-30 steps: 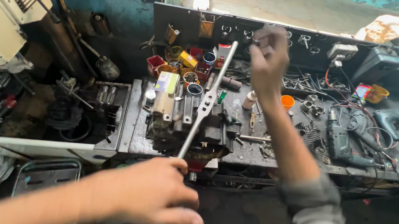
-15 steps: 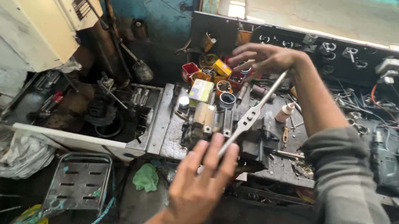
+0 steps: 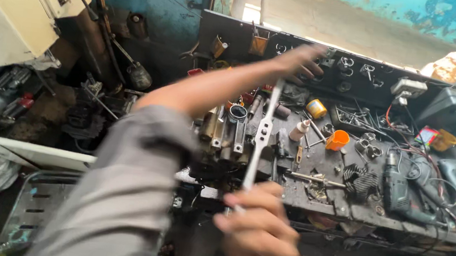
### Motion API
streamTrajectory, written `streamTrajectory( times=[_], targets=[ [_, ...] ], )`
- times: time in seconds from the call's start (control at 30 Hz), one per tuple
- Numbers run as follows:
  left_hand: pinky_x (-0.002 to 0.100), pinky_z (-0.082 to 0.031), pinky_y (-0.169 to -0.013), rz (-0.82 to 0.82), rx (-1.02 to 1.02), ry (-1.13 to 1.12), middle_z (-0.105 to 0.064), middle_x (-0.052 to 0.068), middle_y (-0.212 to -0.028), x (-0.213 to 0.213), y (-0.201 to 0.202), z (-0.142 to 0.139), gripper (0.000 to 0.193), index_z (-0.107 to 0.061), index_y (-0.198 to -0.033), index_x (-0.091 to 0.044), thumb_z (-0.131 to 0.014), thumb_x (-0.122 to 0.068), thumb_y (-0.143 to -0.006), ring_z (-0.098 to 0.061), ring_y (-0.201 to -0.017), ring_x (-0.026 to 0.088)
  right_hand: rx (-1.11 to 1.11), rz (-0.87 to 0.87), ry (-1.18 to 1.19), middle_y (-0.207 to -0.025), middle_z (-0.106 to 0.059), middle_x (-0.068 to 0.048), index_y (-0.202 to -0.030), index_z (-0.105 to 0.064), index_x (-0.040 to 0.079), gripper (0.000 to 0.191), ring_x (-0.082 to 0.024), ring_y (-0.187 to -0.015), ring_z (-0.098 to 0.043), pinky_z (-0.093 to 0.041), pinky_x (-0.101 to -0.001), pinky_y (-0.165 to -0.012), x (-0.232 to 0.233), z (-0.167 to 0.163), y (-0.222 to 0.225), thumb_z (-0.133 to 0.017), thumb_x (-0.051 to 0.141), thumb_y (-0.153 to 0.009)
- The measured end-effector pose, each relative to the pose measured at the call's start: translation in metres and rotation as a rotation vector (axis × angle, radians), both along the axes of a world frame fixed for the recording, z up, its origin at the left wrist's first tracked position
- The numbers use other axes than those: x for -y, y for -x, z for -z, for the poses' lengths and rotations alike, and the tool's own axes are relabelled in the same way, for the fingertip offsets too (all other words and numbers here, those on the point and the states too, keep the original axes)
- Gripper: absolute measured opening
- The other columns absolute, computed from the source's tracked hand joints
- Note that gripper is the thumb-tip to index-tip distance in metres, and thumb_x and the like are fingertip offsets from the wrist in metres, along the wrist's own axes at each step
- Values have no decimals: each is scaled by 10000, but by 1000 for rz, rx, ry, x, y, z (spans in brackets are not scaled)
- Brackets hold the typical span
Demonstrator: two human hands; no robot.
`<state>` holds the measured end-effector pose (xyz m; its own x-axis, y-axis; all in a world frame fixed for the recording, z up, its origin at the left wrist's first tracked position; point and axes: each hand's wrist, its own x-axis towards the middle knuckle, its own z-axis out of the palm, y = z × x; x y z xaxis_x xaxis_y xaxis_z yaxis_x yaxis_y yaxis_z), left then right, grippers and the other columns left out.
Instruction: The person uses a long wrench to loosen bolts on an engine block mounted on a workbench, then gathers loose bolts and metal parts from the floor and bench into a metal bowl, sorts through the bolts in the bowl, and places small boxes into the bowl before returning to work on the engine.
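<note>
both hands (image 3: pixel 261 244) (image 3: pixel 300 62) grip the tap wrench (image 3: pixel 263 134) ends; beside it an orange cup (image 3: pixel 337 140).

Small red-green packet (image 3: pixel 426 135) lies beside yellow cup (image 3: pixel 444 140).

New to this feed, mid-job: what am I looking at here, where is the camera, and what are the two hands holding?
There is no machine arm here, only a person's two bare hands. The single picture comes from a camera on that person's head, looking down over a dark, cluttered workbench.

A long metal handle stands across a greasy metal assembly at the bench's front edge. The right hand, nearest the camera, is closed around the handle's near end. The left hand, on a grey-sleeved arm reaching across, is at the far end. It is blurred, so its grip is unclear.

Also on the bench are an orange cup, a power drill and many small loose metal parts.
</note>
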<state>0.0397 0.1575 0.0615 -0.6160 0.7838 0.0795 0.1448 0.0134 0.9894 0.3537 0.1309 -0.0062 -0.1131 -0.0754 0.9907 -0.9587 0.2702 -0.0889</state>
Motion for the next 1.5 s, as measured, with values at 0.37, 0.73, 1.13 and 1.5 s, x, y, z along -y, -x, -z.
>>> streamTrajectory(
  times=[0.37,0.73,1.13,1.5],
  targets=[
    [358,-609,-767,293,-777,-76,-763,87,-903,83,-148,-6,313,-696,-1065,-66,-548,-341,-1061,-763,-832,192,-200,400,184,-1030,-536,-98,-1056,-426,122,205,-242,-846,-547,-511,-412,-709,-50,13,55,-574,-8,-999],
    [543,-446,-1078,-459,-1490,564,-659,140,-1279,168,-326,29,640,-504,-1432,-76,-634,-221,-822,-640,-1128,268,1046,219,-814,-1250,-697,-156,-1283,-627,51,368,-276,-1187,-647,-497,-393,-1041,-144,-45,325,-580,44,-918],
    [534,-487,-1001,-1050,-1340,349,-635,139,-1102,230,-219,28,507,-562,-1407,-64,-609,-212,-924,-620,-1063,363,1346,-985,-233,-1450,-555,-292,-1527,-454,55,654,-458,-1330,-567,-543,-628,-991,-203,-29,198,-635,-42,-906],
    [420,-571,-840,-600,-405,213,-744,164,-1039,-41,-14,14,612,-683,-1190,-117,-598,-665,-931,-727,-968,287,414,81,88,-1224,-643,-274,-1183,-450,43,144,-374,-1204,-660,-524,-531,-1107,38,18,-24,-489,143,-1087]
  ],
)
